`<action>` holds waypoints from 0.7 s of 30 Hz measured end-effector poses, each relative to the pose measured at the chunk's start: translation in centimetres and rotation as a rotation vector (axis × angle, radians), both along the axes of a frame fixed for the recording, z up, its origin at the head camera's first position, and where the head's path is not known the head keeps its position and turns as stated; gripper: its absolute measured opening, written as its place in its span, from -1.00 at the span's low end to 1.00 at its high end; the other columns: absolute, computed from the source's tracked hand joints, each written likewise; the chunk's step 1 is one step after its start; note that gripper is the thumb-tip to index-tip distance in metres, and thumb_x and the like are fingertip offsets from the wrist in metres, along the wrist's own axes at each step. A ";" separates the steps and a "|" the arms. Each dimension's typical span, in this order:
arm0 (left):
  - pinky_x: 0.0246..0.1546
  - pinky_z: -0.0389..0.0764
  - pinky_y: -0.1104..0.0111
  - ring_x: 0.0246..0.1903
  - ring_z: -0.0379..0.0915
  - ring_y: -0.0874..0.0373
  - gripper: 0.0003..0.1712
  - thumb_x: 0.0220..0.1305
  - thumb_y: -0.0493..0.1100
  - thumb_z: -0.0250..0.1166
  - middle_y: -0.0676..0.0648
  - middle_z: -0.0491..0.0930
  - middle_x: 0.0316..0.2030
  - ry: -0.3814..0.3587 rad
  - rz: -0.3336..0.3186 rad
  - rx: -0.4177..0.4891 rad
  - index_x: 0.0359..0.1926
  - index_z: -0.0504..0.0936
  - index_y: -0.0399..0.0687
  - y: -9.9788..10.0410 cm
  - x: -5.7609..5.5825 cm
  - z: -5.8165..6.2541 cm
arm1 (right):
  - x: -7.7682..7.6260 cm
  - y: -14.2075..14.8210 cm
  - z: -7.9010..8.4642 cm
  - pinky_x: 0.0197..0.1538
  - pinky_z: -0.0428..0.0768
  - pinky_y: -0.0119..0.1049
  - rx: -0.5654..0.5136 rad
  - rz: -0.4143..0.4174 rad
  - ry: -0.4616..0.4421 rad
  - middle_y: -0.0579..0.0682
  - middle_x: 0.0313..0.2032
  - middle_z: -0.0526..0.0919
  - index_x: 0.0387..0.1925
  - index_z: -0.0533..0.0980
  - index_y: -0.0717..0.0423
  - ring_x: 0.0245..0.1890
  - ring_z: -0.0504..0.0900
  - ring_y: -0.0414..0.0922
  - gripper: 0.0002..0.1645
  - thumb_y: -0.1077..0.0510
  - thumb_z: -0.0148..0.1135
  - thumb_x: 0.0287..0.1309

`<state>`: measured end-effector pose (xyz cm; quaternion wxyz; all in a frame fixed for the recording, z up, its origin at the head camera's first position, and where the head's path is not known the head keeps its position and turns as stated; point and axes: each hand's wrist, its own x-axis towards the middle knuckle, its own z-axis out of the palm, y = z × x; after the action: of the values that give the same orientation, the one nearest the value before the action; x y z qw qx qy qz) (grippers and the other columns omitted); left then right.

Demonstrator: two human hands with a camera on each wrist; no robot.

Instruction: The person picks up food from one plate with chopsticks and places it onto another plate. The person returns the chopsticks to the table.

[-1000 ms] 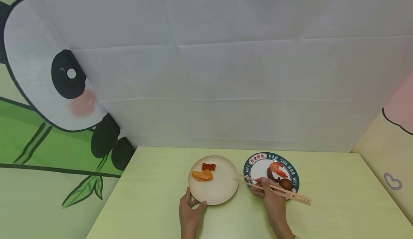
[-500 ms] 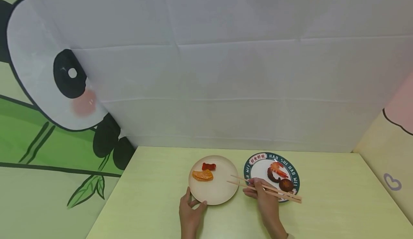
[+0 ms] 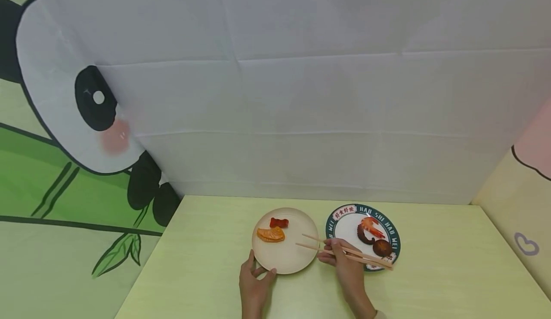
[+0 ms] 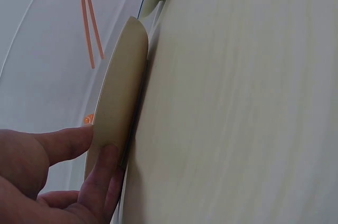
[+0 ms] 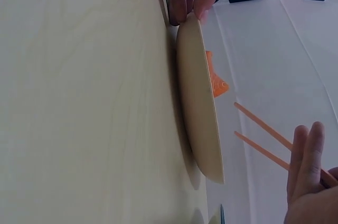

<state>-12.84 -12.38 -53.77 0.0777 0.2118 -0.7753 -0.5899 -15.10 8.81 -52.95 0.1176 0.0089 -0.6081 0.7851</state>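
Observation:
A beige plate (image 3: 297, 254) on the table carries an orange, ridged food piece (image 3: 270, 235) and a small red food piece (image 3: 279, 223). My left hand (image 3: 255, 283) grips its near left edge, thumb (image 4: 68, 143) at the rim and fingers against the outer side. Wooden chopsticks (image 3: 357, 257) are held in my right hand (image 3: 344, 264), their tips spread apart over the right part of the beige plate with nothing between them. In the right wrist view, the chopstick tips (image 5: 237, 133) hang clear of the plate.
Right of the beige plate stands a white plate with a dark green lettered rim (image 3: 389, 230). On it lie a shrimp (image 3: 372, 226), a dark curled piece (image 3: 362, 235) and a round brown piece (image 3: 382, 248). A white sheet (image 3: 301, 156) rises behind the table (image 3: 206, 261).
My right hand has moved left with the chopsticks, bringing their tips from the beige plate's right edge farther over it. My left hand and both plates stay put.

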 end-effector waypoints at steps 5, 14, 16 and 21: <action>-0.22 0.50 0.27 -0.22 0.53 0.02 -0.03 -0.15 -0.40 0.45 -0.29 0.29 0.16 0.003 -0.001 -0.001 0.32 0.19 -0.34 0.0 0.0 0.0 | 0.3 -1.0 1.7 -0.34 0.59 -0.16 0.001 -0.027 -0.054 0.53 -0.30 0.49 -0.21 0.48 0.57 -0.43 0.68 0.11 -0.53 0.11 -0.03 0.35; -0.30 0.49 0.40 -0.22 0.54 0.00 -0.03 -0.16 -0.42 0.45 -0.31 0.29 0.15 0.020 -0.004 0.013 0.32 0.19 -0.35 0.0 0.0 -0.2 | 0.2 -1.9 1.5 -0.35 0.59 -0.19 -0.001 -0.007 -0.034 0.45 -0.32 0.51 -0.24 0.48 0.54 -0.46 0.69 0.00 -0.58 0.15 -0.05 0.35; -0.29 0.49 0.40 -0.21 0.53 0.00 -0.03 -0.16 -0.41 0.45 -0.31 0.28 0.16 0.019 -0.005 0.017 0.32 0.19 -0.35 0.0 0.0 -0.2 | 0.1 -2.1 1.6 -0.35 0.60 -0.20 -0.006 -0.007 -0.055 0.45 -0.32 0.50 -0.24 0.49 0.54 -0.47 0.69 0.00 -0.59 0.16 -0.05 0.35; -0.38 0.49 0.47 -0.20 0.53 -0.01 -0.03 -0.16 -0.40 0.45 -0.31 0.28 0.16 0.021 -0.006 0.021 0.32 0.19 -0.35 -0.1 0.0 -0.3 | 0.1 -2.5 2.7 -0.30 0.60 -0.18 -0.058 0.004 -0.189 0.42 -0.29 0.49 -0.18 0.48 0.56 -0.45 0.68 0.03 -0.61 0.20 -0.05 0.35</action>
<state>-12.87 -12.45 -54.02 0.0819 0.2042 -0.7688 -0.6005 -15.01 6.31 -50.21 0.0585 -0.0674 -0.5933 0.8000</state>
